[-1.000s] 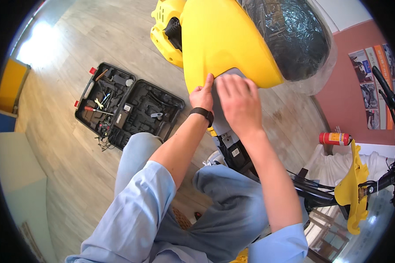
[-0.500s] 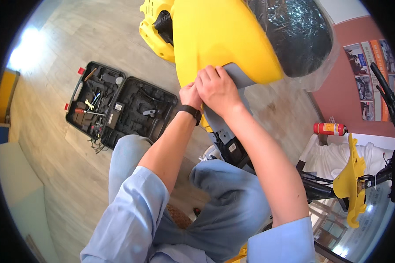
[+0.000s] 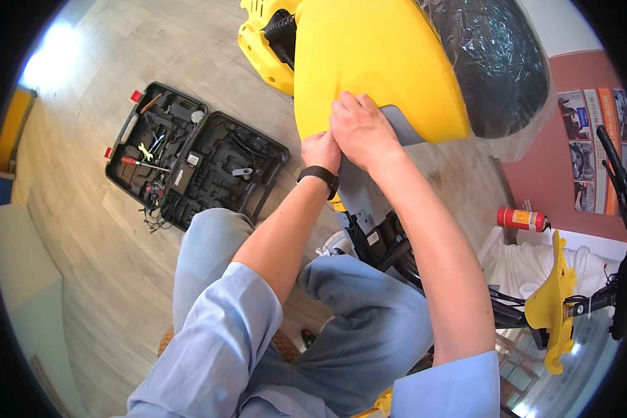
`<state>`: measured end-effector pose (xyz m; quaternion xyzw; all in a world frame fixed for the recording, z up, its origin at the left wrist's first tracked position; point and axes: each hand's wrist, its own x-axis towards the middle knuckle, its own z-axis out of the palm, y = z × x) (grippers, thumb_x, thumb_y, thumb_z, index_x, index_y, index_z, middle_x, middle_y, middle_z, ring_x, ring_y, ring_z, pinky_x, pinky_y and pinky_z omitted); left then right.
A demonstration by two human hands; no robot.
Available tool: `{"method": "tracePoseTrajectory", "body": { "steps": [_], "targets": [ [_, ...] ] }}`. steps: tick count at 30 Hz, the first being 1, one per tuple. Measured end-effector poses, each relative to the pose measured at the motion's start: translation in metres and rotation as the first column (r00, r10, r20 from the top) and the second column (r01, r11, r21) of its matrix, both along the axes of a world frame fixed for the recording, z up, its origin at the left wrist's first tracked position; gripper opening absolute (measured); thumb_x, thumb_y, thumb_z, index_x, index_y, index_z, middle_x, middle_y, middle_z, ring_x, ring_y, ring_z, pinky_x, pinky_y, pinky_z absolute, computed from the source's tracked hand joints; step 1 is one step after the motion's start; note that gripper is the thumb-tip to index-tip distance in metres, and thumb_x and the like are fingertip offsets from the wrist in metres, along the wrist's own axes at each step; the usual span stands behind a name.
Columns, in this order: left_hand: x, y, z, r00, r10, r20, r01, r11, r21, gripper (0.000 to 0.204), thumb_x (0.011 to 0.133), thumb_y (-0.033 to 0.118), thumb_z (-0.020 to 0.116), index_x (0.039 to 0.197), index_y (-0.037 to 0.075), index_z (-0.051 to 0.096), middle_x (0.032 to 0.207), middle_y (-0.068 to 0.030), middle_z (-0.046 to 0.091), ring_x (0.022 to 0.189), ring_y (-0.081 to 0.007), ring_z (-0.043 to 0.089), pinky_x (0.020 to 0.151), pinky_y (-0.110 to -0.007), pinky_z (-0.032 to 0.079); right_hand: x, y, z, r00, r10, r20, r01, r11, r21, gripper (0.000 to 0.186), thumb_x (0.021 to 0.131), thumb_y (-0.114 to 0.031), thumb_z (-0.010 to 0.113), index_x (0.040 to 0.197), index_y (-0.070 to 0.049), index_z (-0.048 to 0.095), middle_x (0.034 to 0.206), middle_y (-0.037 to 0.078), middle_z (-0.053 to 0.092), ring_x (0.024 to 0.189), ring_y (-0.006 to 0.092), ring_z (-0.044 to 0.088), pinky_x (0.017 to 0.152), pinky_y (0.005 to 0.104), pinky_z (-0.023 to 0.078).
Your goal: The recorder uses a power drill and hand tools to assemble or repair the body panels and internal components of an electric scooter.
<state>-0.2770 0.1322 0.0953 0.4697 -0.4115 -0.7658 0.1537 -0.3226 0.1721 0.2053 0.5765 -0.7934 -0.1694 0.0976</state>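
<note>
My left hand [image 3: 320, 150], wearing a black band at the wrist, is closed at the seam between a large yellow body panel [image 3: 383, 49] and a grey panel [image 3: 404, 127]. My right hand [image 3: 361, 129] sits beside and just above it, fingers curled onto the yellow panel's lower edge and overlapping part of the left hand. The fingertips are partly hidden. Right of the yellow panel is a dark seat [image 3: 501, 70] in clear plastic wrap. Below my hands the grey piece runs down to a black frame [image 3: 390, 251] with a small white label.
An open black tool case [image 3: 247, 150] with tools lies left on the wooden floor [image 3: 90, 174]. At right are a red fire extinguisher [image 3: 519, 219], a black handlebar [image 3: 609, 153], a loose-looking yellow cover [image 3: 554, 303] and white sheeting [image 3: 515, 268]. My legs are below my arms.
My right hand has moved left from the grey panel to beside my left hand, fingers more curled on the yellow edge. The view has shifted slightly.
</note>
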Motion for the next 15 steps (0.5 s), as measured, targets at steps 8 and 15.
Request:
{"method": "tracePoseTrajectory", "body": {
  "steps": [8,15],
  "targets": [
    [0.002,-0.001,0.000,1.000,0.014,-0.003,-0.014,1.000,-0.025,0.025,0.079,0.022,0.065,0.072,-0.001,0.066,0.069,-0.0056,0.062,0.057,-0.0119,0.054,0.050,-0.026,0.041,-0.001,0.000,0.002,0.999,0.026,-0.032,-0.024,0.999,0.034,0.013,0.075,-0.012,0.054,0.082,-0.007,0.065,0.088,0.005,0.058,0.095,0.0193,0.050,0.085,0.0309,0.039],
    [0.002,-0.010,-0.029,0.992,-0.120,-0.027,0.120,0.993,0.003,0.035,0.074,0.030,0.064,0.059,-0.002,0.061,0.054,-0.0094,0.056,0.051,-0.0158,0.052,0.052,-0.035,0.042,0.011,0.007,0.005,0.996,0.044,0.077,-0.031,0.985,-0.167,0.016,0.075,-0.014,0.054,0.087,-0.006,0.059,0.086,0.004,0.057,0.089,0.0189,0.053,0.081,0.0313,0.042]
  ]
}}
